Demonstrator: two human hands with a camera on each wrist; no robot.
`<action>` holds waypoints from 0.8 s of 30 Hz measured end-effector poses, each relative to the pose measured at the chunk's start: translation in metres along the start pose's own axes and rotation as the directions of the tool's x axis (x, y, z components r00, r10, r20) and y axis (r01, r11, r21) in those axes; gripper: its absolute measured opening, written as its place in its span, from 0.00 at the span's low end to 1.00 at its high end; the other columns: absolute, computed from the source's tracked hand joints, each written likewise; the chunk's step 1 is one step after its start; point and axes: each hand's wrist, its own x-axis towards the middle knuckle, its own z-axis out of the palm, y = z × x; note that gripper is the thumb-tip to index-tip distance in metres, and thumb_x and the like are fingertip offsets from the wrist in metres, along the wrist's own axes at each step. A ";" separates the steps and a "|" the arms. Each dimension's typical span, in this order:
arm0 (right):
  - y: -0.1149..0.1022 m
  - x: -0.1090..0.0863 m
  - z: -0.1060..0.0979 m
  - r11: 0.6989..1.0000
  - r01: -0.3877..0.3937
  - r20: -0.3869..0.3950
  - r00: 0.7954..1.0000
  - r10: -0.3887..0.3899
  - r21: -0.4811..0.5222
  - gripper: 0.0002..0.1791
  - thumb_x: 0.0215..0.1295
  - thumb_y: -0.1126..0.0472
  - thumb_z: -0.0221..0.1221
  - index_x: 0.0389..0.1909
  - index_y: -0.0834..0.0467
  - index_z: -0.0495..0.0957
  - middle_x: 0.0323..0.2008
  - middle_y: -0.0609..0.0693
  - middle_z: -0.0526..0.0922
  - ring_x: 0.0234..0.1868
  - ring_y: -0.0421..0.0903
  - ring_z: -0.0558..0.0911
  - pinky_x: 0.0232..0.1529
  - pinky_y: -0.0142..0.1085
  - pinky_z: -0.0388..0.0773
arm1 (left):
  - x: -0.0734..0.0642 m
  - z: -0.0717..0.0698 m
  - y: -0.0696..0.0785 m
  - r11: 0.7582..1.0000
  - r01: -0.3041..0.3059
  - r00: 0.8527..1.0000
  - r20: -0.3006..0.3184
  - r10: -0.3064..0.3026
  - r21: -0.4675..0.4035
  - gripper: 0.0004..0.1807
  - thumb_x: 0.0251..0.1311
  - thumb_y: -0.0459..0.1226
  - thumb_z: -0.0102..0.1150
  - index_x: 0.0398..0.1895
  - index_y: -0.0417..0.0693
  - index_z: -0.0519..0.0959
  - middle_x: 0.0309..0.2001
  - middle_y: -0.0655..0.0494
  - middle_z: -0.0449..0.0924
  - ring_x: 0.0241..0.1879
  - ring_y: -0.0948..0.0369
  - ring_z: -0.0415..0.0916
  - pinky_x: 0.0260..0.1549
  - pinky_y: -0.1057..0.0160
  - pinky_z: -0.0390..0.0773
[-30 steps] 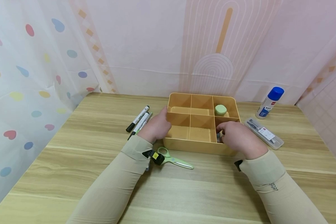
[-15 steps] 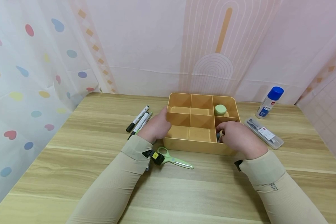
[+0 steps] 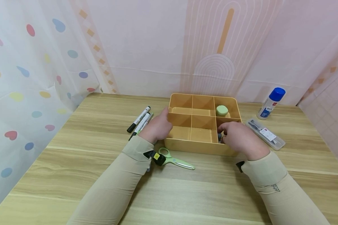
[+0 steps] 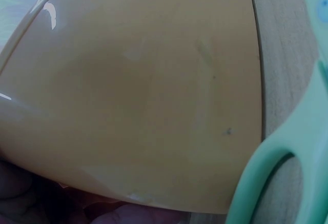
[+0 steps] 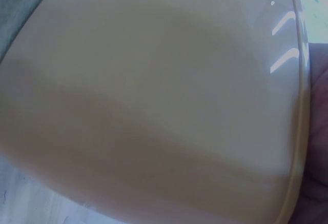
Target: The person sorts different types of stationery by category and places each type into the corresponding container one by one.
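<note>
A yellow-orange organizer box [image 3: 197,147] with several compartments stands on the wooden table. My left hand [image 3: 158,125] grips its left end, partly hidden by the wall; in the left wrist view the fingers [image 4: 120,216] lie along the box's outside. My right hand [image 3: 240,137] reaches over the front wall into the front right compartment, fingers curled down at a small blue-grey thing [image 3: 219,137], mostly hidden, its kind unclear. A pale green rounded piece [image 3: 222,110] sits in the back right compartment. The right wrist view shows mainly the box's outer wall [image 5: 164,90].
Green-handled scissors [image 3: 176,161] lie before the box, near the left wrist. Several markers [image 3: 138,119] lie at its left. On the right are a clear case [image 3: 266,133] with a drawing tool inside and an upright blue-capped glue stick [image 3: 271,103]. A patterned curtain [image 3: 146,47] hangs behind.
</note>
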 end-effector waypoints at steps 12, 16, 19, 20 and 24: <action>0.001 -0.001 0.000 1.000 -0.011 -0.003 1.000 0.011 0.021 0.19 0.73 0.65 0.55 0.60 0.59 0.82 0.49 0.57 0.86 0.41 0.53 0.79 0.38 0.41 0.75 | 0.001 0.000 0.000 1.000 -0.002 1.000 -0.001 0.002 0.017 0.46 0.63 0.27 0.42 0.86 0.52 0.46 0.75 0.39 0.68 0.67 0.44 0.70 0.72 0.41 0.68; 0.002 -0.001 0.001 0.999 -0.013 -0.002 1.000 0.013 0.042 0.18 0.74 0.64 0.55 0.61 0.59 0.82 0.50 0.58 0.86 0.42 0.53 0.79 0.39 0.41 0.77 | 0.000 -0.001 0.000 1.000 -0.003 1.000 0.001 0.003 0.020 0.45 0.63 0.27 0.42 0.86 0.51 0.45 0.75 0.39 0.68 0.68 0.43 0.70 0.72 0.41 0.68; 0.002 -0.002 0.001 0.999 -0.004 -0.013 1.000 0.005 0.053 0.18 0.74 0.64 0.56 0.61 0.59 0.82 0.51 0.57 0.86 0.42 0.53 0.80 0.40 0.41 0.77 | 0.000 -0.001 0.000 1.000 0.000 1.000 0.004 0.000 0.016 0.45 0.64 0.27 0.41 0.86 0.51 0.46 0.75 0.39 0.68 0.68 0.43 0.70 0.72 0.41 0.68; 0.002 -0.003 0.001 0.999 0.000 -0.018 1.000 0.001 0.054 0.18 0.74 0.63 0.56 0.61 0.59 0.82 0.50 0.57 0.86 0.42 0.52 0.80 0.40 0.41 0.77 | 0.000 -0.001 0.000 1.000 0.002 1.000 0.005 -0.002 0.013 0.45 0.64 0.27 0.41 0.86 0.51 0.45 0.75 0.39 0.68 0.68 0.43 0.70 0.72 0.41 0.67; 0.002 -0.005 0.001 0.998 0.023 -0.043 0.999 -0.020 0.066 0.18 0.74 0.62 0.57 0.62 0.60 0.82 0.48 0.56 0.86 0.40 0.51 0.80 0.38 0.40 0.77 | 0.000 -0.001 0.000 1.000 0.006 1.000 0.007 -0.006 0.016 0.45 0.64 0.28 0.42 0.86 0.52 0.45 0.75 0.39 0.68 0.68 0.44 0.70 0.72 0.41 0.68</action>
